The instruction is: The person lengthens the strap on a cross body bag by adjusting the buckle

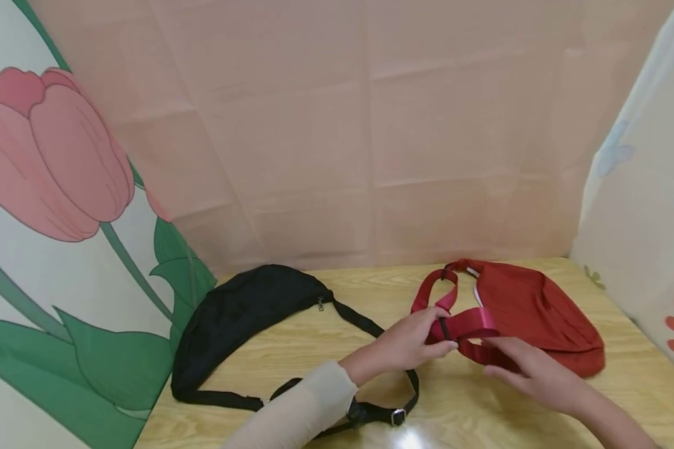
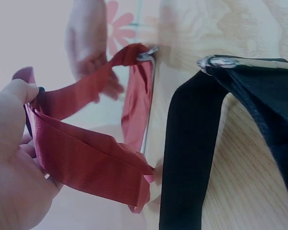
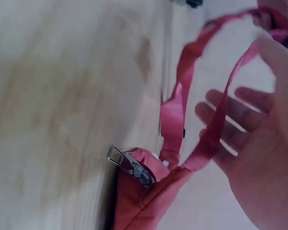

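Observation:
My left hand (image 1: 411, 342) pinches the red strap (image 1: 472, 322) at its dark slider (image 1: 445, 329), lifted above the table in front of a red sling bag (image 1: 545, 305). In the left wrist view the strap (image 2: 91, 163) loops away from thumb and fingers. My right hand (image 1: 542, 377) is just in front of the bag, fingers spread and slightly bent. The right wrist view shows one strap length (image 3: 212, 139) crossing that hand's (image 3: 254, 167) open palm and fingers. A metal zipper pull (image 3: 134, 167) sits at the bag's end.
A black crescent-shaped bag (image 1: 247, 315) lies on the left of the wooden table (image 1: 472, 424). Its black strap (image 1: 365, 321) curves under my left forearm, with a metal buckle (image 1: 397, 416) near the front. A pink sheet (image 1: 337, 156) hangs behind; a tulip-print sheet (image 1: 62, 162) is at left.

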A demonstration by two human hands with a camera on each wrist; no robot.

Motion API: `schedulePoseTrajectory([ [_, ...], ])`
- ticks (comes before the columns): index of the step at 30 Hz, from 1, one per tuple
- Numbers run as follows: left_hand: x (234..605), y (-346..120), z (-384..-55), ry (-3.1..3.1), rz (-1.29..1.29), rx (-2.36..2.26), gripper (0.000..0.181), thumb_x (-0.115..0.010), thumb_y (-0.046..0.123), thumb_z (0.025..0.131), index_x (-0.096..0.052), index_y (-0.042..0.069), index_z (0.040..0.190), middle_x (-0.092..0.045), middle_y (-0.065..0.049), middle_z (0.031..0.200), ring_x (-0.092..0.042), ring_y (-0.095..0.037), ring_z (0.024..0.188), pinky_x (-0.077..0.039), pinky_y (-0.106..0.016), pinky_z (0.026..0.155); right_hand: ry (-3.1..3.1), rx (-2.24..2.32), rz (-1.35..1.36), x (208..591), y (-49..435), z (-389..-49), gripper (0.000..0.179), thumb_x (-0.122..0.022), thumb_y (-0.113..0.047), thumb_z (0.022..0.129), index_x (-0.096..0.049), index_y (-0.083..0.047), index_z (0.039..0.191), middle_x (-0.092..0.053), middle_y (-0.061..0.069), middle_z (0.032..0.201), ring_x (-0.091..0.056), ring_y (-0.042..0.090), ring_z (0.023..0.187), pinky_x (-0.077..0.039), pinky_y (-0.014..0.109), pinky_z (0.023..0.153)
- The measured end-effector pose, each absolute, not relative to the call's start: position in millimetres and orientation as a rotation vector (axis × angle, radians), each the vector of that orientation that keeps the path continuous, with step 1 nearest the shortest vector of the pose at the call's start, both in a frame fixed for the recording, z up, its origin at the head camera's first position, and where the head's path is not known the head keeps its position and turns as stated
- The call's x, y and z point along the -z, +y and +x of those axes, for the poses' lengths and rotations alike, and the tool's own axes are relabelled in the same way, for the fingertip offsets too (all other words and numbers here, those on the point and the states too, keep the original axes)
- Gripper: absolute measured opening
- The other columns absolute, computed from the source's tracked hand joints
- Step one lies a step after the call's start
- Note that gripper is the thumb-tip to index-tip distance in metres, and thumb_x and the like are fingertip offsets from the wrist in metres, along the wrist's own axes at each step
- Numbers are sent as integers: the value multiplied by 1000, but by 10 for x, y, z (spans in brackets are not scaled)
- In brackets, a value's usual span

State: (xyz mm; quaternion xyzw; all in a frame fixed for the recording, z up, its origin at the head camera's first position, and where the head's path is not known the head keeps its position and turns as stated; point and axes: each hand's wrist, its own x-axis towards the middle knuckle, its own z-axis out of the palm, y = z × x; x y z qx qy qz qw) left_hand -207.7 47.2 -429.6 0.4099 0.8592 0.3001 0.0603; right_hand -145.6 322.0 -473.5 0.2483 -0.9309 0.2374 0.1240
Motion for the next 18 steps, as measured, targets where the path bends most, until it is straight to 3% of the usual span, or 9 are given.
schedulePoseTrajectory([
  [3,4284,477,-2071,2600,1243,-919,51,-63,44,99,-49,14,138,-57,11,105,-54,1,87,-44,-12,76,-2645,-567,809,4788,3148,-1441,61,-88,-25,79,-60,-15,133,-64,-12,114,-60,3,99,-55,27,76],
  [5,4279,474,-2074,2594,1241,-936,51,-64,44,99,-49,14,138,-57,10,106,-54,1,87,-44,-12,76,-2596,-510,821,4814,3131,-1451,66,-91,-18,75,-60,-13,133,-63,-10,112,-59,3,96,-55,26,73],
  [11,4269,438,-2096,2568,1206,-1009,52,-68,42,96,-51,16,137,-58,10,110,-55,2,89,-47,-13,75,-2565,-568,790,4826,3194,-1432,53,-87,-10,78,-64,-13,126,-54,-16,100,-47,-3,84,-44,21,63],
  [18,4271,387,-2135,2562,1284,-1006,51,-71,41,94,-54,17,136,-58,10,116,-53,2,97,-47,-11,75,-2502,-633,747,4777,3305,-1420,48,-86,-13,79,-67,-18,122,-52,-19,100,-44,-3,85,-36,16,66],
])
